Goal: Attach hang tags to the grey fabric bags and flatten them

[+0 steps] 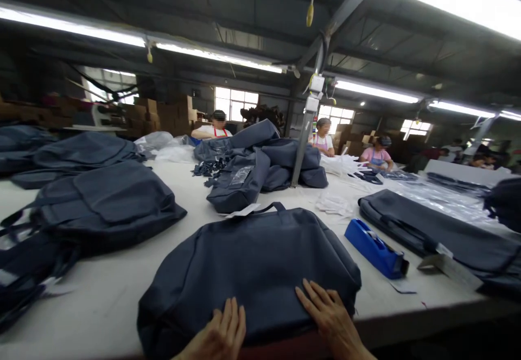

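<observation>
A dark navy bag (260, 262) lies on the white table in front of me, its short carry loop and a white tag at the far edge. My left hand (223, 330) rests on its near side, fingers stretched out against the fabric. To the right, my right hand (325, 311) lies on the same bag with its fingers spread flat. Neither hand grips anything. A blue tape dispenser (376, 248) stands just right of the bag.
Navy bags (109, 202) lie at left, and more are piled (264, 159) beside a metal post (303, 143). A folded navy bag (439, 229) and clear plastic (435, 197) lie at right. Several people work across the table (118, 300), one in a pink top (376, 156).
</observation>
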`<action>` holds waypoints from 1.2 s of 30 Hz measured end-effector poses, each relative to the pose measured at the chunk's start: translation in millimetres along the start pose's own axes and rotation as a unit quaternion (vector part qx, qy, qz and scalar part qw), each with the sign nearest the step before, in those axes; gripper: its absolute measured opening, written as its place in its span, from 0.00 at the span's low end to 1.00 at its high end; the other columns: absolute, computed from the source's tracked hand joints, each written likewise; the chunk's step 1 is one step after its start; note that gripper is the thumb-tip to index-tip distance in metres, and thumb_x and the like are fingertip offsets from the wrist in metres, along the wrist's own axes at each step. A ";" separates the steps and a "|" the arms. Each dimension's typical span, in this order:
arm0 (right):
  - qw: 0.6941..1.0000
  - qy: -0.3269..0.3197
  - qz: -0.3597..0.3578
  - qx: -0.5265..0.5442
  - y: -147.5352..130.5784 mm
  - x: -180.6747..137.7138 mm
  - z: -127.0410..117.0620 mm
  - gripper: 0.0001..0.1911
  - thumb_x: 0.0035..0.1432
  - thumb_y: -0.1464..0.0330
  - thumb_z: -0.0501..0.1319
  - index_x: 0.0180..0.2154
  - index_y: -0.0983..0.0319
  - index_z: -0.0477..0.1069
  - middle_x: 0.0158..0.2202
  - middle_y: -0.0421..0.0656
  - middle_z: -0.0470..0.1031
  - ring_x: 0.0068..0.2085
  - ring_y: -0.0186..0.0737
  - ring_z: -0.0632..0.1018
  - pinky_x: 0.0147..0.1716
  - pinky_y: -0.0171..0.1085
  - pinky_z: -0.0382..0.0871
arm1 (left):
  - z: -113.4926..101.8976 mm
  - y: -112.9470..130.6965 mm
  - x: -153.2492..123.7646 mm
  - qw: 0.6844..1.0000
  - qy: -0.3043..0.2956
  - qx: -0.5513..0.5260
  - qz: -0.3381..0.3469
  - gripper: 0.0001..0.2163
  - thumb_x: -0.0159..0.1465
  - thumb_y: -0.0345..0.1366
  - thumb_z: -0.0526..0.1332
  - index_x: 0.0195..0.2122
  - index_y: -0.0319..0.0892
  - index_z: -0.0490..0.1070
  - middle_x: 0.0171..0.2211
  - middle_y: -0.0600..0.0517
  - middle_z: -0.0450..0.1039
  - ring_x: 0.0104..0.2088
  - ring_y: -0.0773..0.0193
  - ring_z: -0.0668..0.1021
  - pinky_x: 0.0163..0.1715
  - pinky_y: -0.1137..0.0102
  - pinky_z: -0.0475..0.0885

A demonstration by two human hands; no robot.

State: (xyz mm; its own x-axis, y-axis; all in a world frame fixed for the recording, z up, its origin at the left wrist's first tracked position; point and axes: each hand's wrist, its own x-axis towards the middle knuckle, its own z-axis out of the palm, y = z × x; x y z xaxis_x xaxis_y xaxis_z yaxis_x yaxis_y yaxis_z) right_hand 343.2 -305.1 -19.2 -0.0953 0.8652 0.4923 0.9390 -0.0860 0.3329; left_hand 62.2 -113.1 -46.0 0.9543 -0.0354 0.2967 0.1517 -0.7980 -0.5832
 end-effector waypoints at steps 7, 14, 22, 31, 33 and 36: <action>0.999 -0.026 0.014 0.018 -4.0 6.6 -12.2 0.32 0.61 0.82 0.49 0.64 0.56 0.59 0.60 0.44 0.70 0.57 0.42 0.72 0.47 0.41 0.62 | -91.0 -71.1 95.9 0.942 -0.226 -0.234 0.084 0.10 0.63 0.40 0.62 0.37 0.40 0.78 0.31 0.44 0.80 0.34 0.52 0.82 0.35 0.60 0.76; 0.996 -0.042 0.051 0.055 -12.7 5.2 -7.5 0.25 0.67 0.76 0.50 0.63 0.57 0.61 0.61 0.46 0.69 0.59 0.46 0.70 0.48 0.44 0.64 | -32.4 -45.3 181.2 0.900 -0.055 -0.409 0.138 0.29 0.69 0.48 0.54 0.68 0.48 0.49 0.68 0.43 0.53 0.67 0.50 0.59 0.63 0.47 0.57; 0.930 -0.031 0.171 0.325 17.6 17.4 -83.4 0.25 0.62 0.63 0.61 0.60 0.52 0.65 0.64 0.46 0.63 0.62 0.47 0.66 0.58 0.46 0.63 | 10.9 -26.6 153.9 0.899 -0.007 -0.430 0.086 0.31 0.71 0.48 0.49 0.70 0.49 0.36 0.70 0.47 0.44 0.69 0.55 0.54 0.66 0.51 0.52; 0.594 0.016 0.554 0.583 140.2 22.3 -38.1 0.26 0.53 0.49 0.63 0.41 0.64 0.75 0.36 0.45 0.78 0.37 0.41 0.76 0.37 0.39 0.68 | 14.2 -27.1 158.7 0.921 0.045 -0.373 0.101 0.32 0.70 0.47 0.51 0.71 0.46 0.38 0.69 0.46 0.47 0.67 0.53 0.58 0.64 0.54 0.56; 0.581 -0.026 0.542 0.607 148.7 31.4 -23.7 0.28 0.53 0.46 0.62 0.38 0.65 0.76 0.33 0.44 0.78 0.36 0.41 0.76 0.37 0.40 0.69 | 19.4 -26.0 159.4 0.928 0.075 -0.347 0.113 0.33 0.69 0.49 0.52 0.70 0.45 0.40 0.69 0.45 0.49 0.66 0.53 0.60 0.63 0.56 0.58; 0.570 -0.072 0.533 0.622 151.1 42.9 -19.1 0.32 0.53 0.42 0.59 0.36 0.65 0.77 0.31 0.44 0.77 0.36 0.42 0.76 0.40 0.41 0.68 | 30.8 -24.0 157.6 0.930 0.114 -0.325 0.130 0.33 0.67 0.51 0.54 0.70 0.48 0.45 0.67 0.48 0.55 0.64 0.55 0.64 0.62 0.60 0.61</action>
State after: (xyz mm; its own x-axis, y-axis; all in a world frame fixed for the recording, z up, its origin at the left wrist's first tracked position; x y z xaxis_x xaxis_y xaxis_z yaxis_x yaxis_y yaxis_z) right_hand 474.7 -290.4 67.6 0.6914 0.6884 -0.2192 -0.0452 -0.2616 -0.9641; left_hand 216.9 -81.0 -8.5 0.8467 -0.3457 0.4045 -0.3349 -0.9370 -0.0996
